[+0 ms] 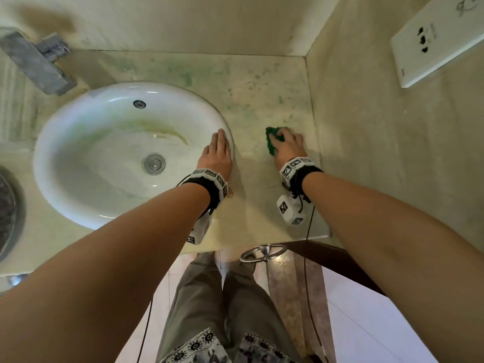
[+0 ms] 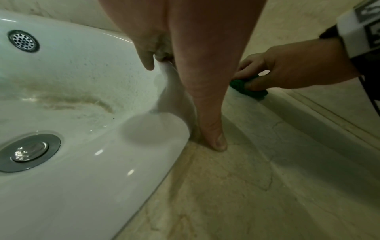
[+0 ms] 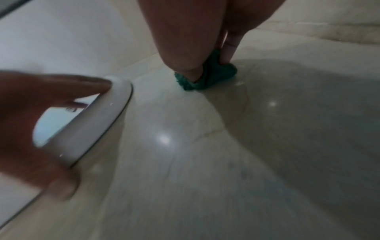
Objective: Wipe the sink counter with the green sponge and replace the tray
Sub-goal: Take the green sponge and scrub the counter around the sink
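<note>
green sponge [image 1: 272, 141] lies on the counter [image 1: 256, 184] under the right hand [image 1: 286, 145], whose fingers pinch it. left hand [image 1: 217, 155] rests with straight fingers on the sink [image 1: 78, 142] rim, thumb tip on the counter.

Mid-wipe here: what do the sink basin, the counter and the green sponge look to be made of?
Sink basin: probably glazed ceramic, white and glossy with sharp highlights, though stained yellowish. Counter: looks like polished stone, perhaps marble, beige with veins and hairline cracks, reflecting light. Green sponge: a coarse, fibrous scouring pad, seemingly synthetic, matte and fuzzy-edged under the right hand.
</note>
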